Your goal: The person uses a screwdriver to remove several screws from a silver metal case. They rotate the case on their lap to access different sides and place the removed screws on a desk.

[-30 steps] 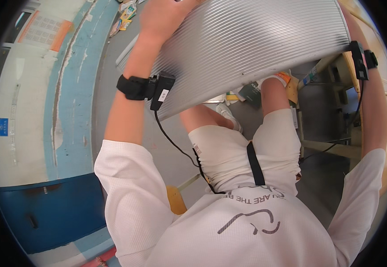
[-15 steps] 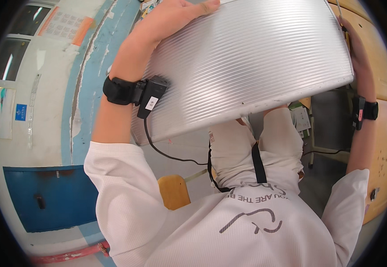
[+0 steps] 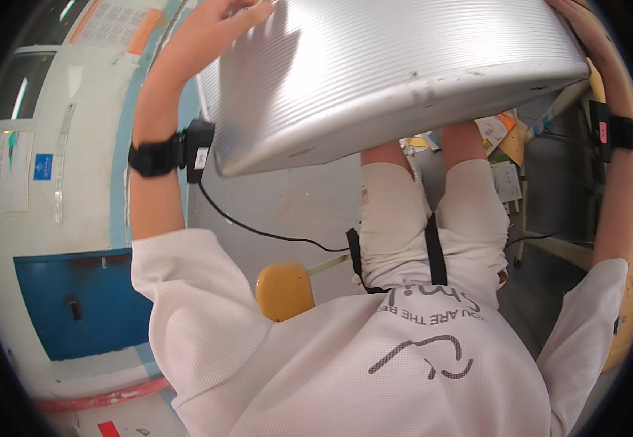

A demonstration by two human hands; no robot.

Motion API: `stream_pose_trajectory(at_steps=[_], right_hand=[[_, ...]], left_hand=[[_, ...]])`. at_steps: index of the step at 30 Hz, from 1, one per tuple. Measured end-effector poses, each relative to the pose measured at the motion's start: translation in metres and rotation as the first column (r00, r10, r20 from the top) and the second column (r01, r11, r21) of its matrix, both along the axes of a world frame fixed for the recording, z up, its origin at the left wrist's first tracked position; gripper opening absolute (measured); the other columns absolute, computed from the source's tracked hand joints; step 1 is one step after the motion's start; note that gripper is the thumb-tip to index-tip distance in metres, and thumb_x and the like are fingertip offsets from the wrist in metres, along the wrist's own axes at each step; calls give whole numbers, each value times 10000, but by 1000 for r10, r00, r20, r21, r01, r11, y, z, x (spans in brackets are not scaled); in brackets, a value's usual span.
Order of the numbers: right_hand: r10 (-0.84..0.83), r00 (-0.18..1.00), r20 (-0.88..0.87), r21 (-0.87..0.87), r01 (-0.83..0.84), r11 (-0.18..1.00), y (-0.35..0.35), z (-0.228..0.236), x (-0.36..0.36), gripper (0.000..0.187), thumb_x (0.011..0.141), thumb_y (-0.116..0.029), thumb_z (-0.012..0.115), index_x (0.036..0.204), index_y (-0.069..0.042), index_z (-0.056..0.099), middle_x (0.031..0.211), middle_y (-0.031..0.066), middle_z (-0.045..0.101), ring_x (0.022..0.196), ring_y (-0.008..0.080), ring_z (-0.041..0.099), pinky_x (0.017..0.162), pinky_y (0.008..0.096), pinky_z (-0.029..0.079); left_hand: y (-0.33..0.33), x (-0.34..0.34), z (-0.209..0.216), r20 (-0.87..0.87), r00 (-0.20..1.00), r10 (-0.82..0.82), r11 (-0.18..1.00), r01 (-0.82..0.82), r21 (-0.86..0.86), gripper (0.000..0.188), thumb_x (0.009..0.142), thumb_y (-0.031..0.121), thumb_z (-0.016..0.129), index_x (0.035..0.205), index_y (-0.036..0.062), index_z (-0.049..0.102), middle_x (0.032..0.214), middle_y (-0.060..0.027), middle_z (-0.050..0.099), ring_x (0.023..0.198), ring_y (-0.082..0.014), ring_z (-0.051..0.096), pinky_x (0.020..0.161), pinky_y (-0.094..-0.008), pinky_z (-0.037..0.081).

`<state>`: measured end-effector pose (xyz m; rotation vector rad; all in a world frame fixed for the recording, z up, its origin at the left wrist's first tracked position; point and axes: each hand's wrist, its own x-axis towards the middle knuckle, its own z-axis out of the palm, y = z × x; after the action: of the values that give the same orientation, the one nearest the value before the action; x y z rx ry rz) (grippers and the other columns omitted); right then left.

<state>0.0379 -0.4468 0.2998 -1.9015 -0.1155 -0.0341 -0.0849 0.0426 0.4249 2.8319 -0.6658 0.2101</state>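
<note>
A large silver case with a ribbed face is held up in front of me, above my legs and tilted so its smooth lower side shows. My left hand grips it at the upper left, fingers bent at the top of the picture and partly cut off. On the far right, my right hand is against the case's right end; its fingertips are hidden behind the case or outside the picture. The upper part of the case is also cut off.
A yellow stool seat is at my left side. Papers lie beyond my legs, beside a dark desk space. A light wood desk panel stands at right. On the left wall is a blue hatch. Cables run from my wrist devices.
The case has risen and tipped, exposing its lower side and more floor and papers. My left hand has shifted left and my right hand upward, both staying on the case.
</note>
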Motion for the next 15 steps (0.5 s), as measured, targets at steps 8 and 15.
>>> stream_pose_trajectory(at_steps=[8, 15], right_hand=[[-27, 999, 27, -17, 27, 999, 24, -5, 40, 319, 933, -308, 564, 1059, -29, 654, 847, 48, 645, 748, 123, 598, 666, 262, 480], [-71, 988, 140, -190, 97, 977, 39, -24, 66, 329, 872, -254, 602, 1108, -27, 617, 901, 64, 639, 801, 141, 596, 712, 272, 480]], left_hand=[[56, -104, -83, -5, 979, 203, 750, -159, -642, 529, 974, 385, 517, 1429, 121, 470, 1589, -122, 239, 1408, -253, 330, 1105, -359, 346], [32, -97, -129, 248, 952, 179, 585, 100, -805, 447, 925, 309, 565, 1314, 91, 535, 1433, -96, 463, 1319, -210, 385, 1063, -404, 330]])
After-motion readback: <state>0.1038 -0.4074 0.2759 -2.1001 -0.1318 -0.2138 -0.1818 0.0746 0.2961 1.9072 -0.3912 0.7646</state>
